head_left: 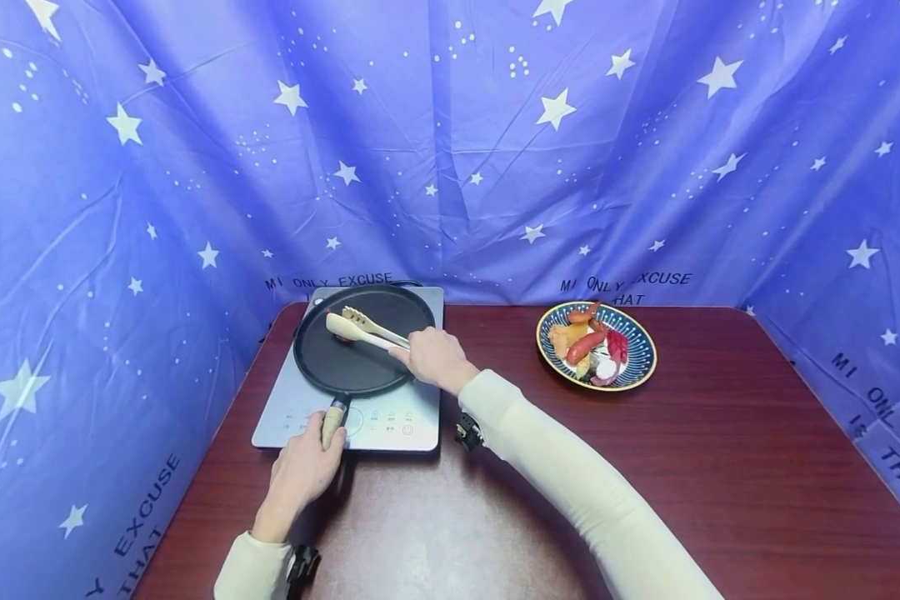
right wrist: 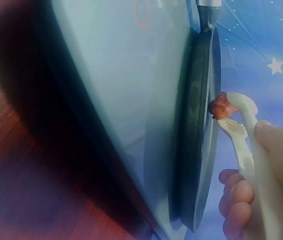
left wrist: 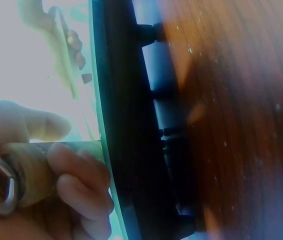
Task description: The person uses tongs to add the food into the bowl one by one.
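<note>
My left hand (head_left: 307,467) grips the wooden-looking handle (left wrist: 31,172) of a black flat frying pan (head_left: 367,367). That pan rests on a silver induction cooktop (head_left: 277,425). Cream-coloured tongs (head_left: 348,328) are in my right hand (head_left: 437,357), their tips low over the left part of the pan. Between those tips, in the right wrist view, sits a glossy reddish-brown piece of food (right wrist: 222,106) at the pan's surface. From the head view the tongs hide most of it, so its exact kind cannot be told.
A blue patterned plate (head_left: 647,367) stands right of the cooktop, holding several foods, among them a red sausage (head_left: 587,346). Both rest on a dark red-brown wooden table (head_left: 720,450). A blue star-print curtain (head_left: 480,208) encloses the back and sides.
</note>
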Demonstrator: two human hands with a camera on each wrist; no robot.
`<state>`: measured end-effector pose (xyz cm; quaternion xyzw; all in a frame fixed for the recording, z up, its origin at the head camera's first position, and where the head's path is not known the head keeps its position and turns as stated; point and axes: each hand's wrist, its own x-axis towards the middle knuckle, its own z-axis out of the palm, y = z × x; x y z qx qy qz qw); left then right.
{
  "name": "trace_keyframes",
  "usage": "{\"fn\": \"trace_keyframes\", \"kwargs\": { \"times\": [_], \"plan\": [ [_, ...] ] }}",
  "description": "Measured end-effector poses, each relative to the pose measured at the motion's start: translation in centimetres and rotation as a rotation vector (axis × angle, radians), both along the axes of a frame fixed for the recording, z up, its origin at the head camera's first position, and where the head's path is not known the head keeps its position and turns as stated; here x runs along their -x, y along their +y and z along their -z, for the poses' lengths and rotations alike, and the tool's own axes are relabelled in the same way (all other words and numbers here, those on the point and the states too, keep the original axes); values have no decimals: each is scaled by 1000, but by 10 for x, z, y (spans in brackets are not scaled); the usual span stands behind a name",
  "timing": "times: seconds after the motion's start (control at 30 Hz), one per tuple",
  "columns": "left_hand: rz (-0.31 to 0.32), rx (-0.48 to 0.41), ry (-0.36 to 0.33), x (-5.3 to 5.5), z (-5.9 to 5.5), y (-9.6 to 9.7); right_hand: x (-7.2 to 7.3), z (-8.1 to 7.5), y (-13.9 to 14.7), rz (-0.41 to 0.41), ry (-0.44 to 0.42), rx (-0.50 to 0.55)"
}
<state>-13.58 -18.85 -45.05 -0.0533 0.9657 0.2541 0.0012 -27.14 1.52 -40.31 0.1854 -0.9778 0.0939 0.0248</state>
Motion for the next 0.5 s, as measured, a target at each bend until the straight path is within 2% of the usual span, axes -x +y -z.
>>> {"fn": "trace_keyframes", "kwargs": {
  "times": [0.5],
  "plan": [
    [-6,-8,-4,0,1,0,3,2,-7,25,-14,16]
  ]
}}
